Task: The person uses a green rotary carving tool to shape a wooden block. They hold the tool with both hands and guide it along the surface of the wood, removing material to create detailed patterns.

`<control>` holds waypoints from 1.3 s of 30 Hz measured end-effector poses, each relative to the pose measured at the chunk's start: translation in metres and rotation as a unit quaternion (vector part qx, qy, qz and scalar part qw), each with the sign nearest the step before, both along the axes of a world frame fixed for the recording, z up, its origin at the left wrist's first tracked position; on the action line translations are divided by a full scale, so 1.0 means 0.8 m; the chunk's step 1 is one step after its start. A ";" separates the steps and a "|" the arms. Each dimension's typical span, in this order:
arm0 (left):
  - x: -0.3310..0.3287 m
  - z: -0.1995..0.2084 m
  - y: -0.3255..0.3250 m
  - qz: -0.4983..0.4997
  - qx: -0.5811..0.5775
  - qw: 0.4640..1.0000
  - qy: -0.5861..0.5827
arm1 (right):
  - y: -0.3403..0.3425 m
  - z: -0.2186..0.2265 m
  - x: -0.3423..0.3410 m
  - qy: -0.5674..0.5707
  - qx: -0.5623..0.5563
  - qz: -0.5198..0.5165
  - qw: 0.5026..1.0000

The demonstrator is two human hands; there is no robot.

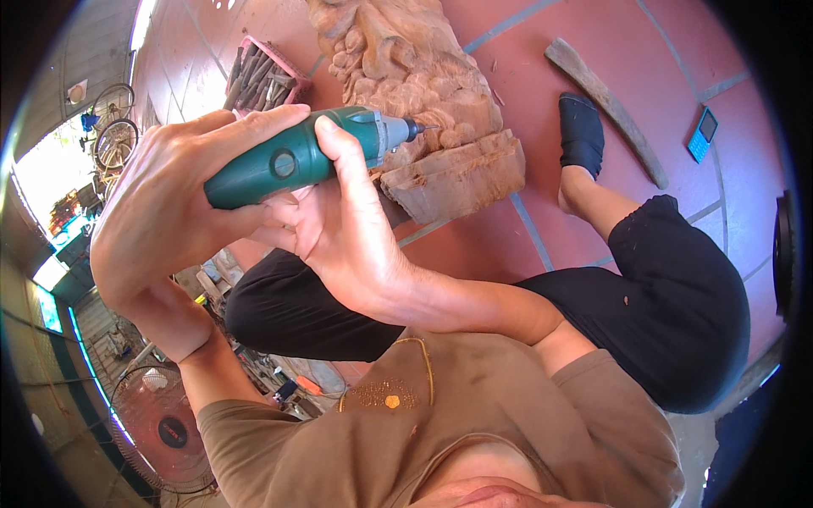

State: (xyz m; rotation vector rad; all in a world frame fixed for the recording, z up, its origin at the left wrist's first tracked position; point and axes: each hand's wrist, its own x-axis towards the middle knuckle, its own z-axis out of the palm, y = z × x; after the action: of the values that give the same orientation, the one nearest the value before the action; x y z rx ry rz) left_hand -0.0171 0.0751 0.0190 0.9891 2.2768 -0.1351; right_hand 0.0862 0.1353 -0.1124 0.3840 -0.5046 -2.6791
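Observation:
Between my two hands is a green and grey rotary tool [292,161], its thin bit pointing right at the wood carving [423,85]. My left hand [161,190] wraps round the tool's rear body, with fingers along its top. My right hand [347,220] grips nearer the front, thumb pressed on the green casing and the other fingers partly hidden underneath. The brown carving lies on the floor, covered in rounded lumps and curling relief, with a plainer block-like base at its near end. The bit tip lies over the carving near that base; whether it touches I cannot tell.
A pink basket [296,72] of several narrow stick-like pieces stands left of the carving. On the red tiled floor [533,110] lie a curved wooden stick [605,110] and a blue keypad phone [702,135], near my black-socked foot [581,131]. A fan [165,432] stands lower left.

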 end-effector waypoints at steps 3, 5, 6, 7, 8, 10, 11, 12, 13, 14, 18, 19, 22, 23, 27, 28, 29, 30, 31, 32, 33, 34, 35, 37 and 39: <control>0.003 -0.002 -0.012 0.006 0.012 1.000 0.013 | 0.001 0.006 -0.004 -0.032 0.009 0.018 0.999; 0.004 -0.006 -0.019 0.006 0.025 0.999 0.019 | -0.002 0.005 -0.002 -0.038 0.018 0.025 0.999; 0.004 -0.009 -0.022 0.003 0.036 0.999 0.019 | -0.007 -0.002 0.001 -0.025 0.024 0.023 0.999; 0.005 -0.012 -0.025 0.001 0.045 0.999 0.020 | -0.009 -0.004 0.002 -0.019 0.027 0.025 0.999; 0.006 -0.013 -0.025 0.007 0.036 0.999 0.020 | -0.011 -0.006 0.003 -0.015 0.030 0.026 0.999; 0.006 -0.011 -0.025 0.018 0.019 0.999 0.018 | -0.010 -0.004 0.000 -0.019 0.035 0.035 0.999; 0.006 -0.012 -0.027 0.017 0.023 0.999 0.020 | -0.010 -0.003 -0.001 -0.020 0.035 0.038 0.998; 0.006 -0.013 -0.029 0.015 0.027 0.999 0.023 | -0.011 -0.002 -0.002 -0.021 0.034 0.042 0.998; 0.007 -0.013 -0.032 0.014 0.030 0.999 0.025 | -0.012 -0.001 -0.002 -0.022 0.032 0.046 0.998; 0.008 -0.014 -0.035 0.016 0.037 0.999 0.029 | -0.013 0.001 -0.002 -0.023 0.032 0.048 0.998; 0.009 -0.017 -0.035 0.003 0.054 0.998 0.032 | -0.014 0.000 -0.001 -0.029 0.033 0.045 0.998; 0.008 -0.017 -0.033 -0.005 0.052 0.998 0.032 | -0.015 -0.001 0.000 -0.030 0.030 0.043 0.998; 0.006 -0.019 -0.029 -0.031 0.056 0.997 0.033 | -0.012 0.001 0.001 -0.038 0.045 0.036 0.998; 0.007 -0.018 -0.027 -0.036 0.055 0.997 0.034 | -0.013 0.000 0.002 -0.035 0.045 0.033 0.998; 0.011 -0.016 -0.026 -0.042 0.056 0.996 0.049 | -0.013 0.003 0.002 -0.044 0.038 0.030 0.998; 0.011 -0.016 -0.024 -0.043 0.054 0.996 0.051 | -0.012 0.004 0.001 -0.051 0.038 0.029 0.998; 0.011 -0.016 -0.023 -0.044 0.052 0.996 0.053 | -0.012 0.002 0.003 -0.037 0.040 0.023 0.998; 0.013 -0.014 -0.019 -0.038 0.042 0.997 0.051 | -0.014 -0.003 0.006 -0.024 0.042 0.017 0.999; 0.014 -0.012 -0.016 -0.032 0.032 0.998 0.050 | -0.016 -0.007 0.008 -0.012 0.040 0.012 0.999; 0.014 -0.011 -0.015 -0.034 0.035 0.997 0.053 | -0.018 -0.011 0.009 0.001 0.039 0.006 0.999; 0.015 -0.012 -0.015 -0.036 0.039 0.997 0.056 | -0.020 -0.015 0.010 0.011 0.034 0.001 0.999; 0.015 -0.012 -0.014 -0.037 0.041 0.997 0.058 | -0.021 -0.016 0.009 0.021 0.029 -0.005 0.999; 0.015 -0.012 -0.014 -0.038 0.042 0.997 0.060 | -0.019 -0.015 0.008 0.013 0.029 0.000 0.999; 0.016 -0.011 -0.013 -0.041 0.039 0.996 0.066 | -0.014 -0.008 0.006 -0.003 0.030 0.009 1.000; 0.018 -0.009 -0.011 -0.044 0.029 0.996 0.076 | -0.017 -0.016 0.007 0.024 0.028 -0.001 0.999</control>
State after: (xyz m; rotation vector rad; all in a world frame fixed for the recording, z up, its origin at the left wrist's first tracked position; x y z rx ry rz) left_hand -0.0031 0.0667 0.0119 1.1443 2.3870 -0.1865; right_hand 0.0918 0.1216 -0.1256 0.3349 -0.4168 -2.7013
